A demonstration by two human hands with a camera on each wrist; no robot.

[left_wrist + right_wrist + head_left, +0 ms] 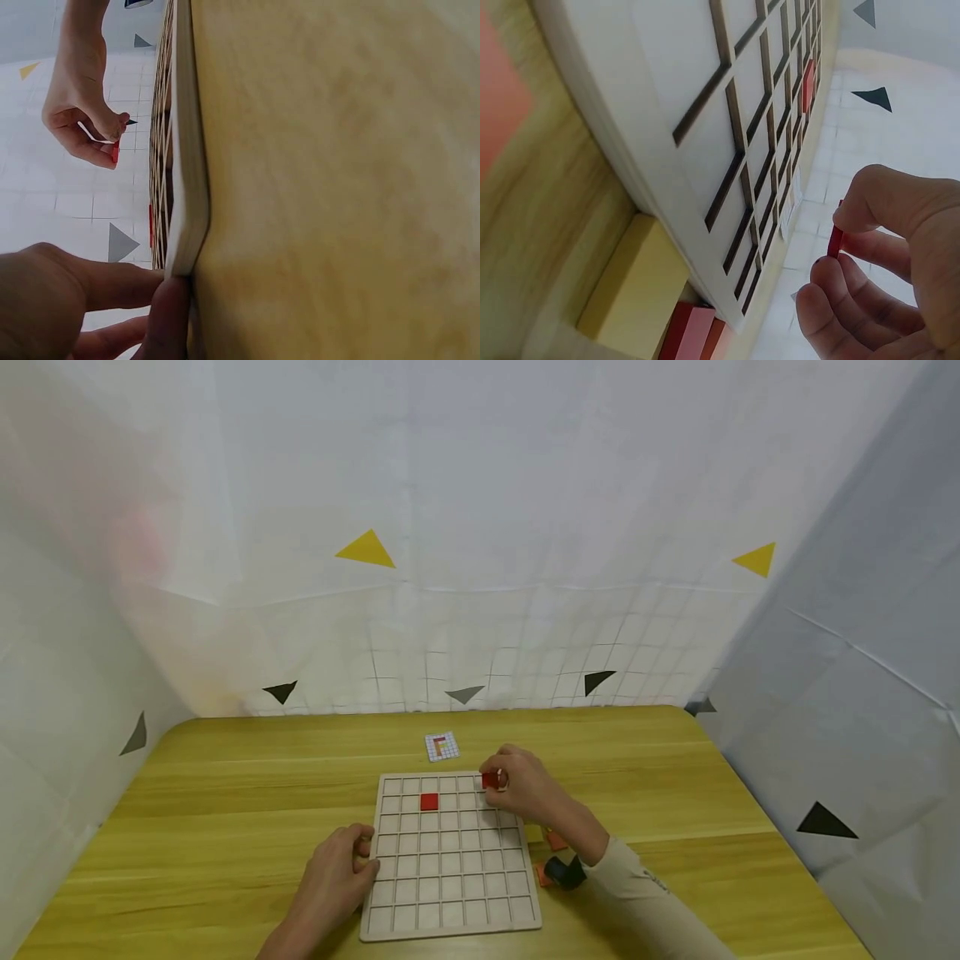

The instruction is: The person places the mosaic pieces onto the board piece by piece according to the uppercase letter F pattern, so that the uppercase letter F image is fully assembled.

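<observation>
A pale wooden grid board (450,889) lies on the table, with one red square tile (429,802) set in a cell of its second row. My right hand (525,783) pinches another red tile (835,238) between thumb and fingers, over the board's far right corner; in the right wrist view this tile stands on edge, apart from the board. At the board's left edge, my left hand (336,870) holds the rim with thumb and finger, as the left wrist view shows up close. The left hand's other fingers are partly hidden.
Beyond the board lies a small card (442,746) printed with a coloured grid pattern. Beside the board's right edge are orange pieces (557,841), a yellow block (634,281) and red blocks (694,330), partly hidden by the right arm. White sheeting (480,485) encloses the table.
</observation>
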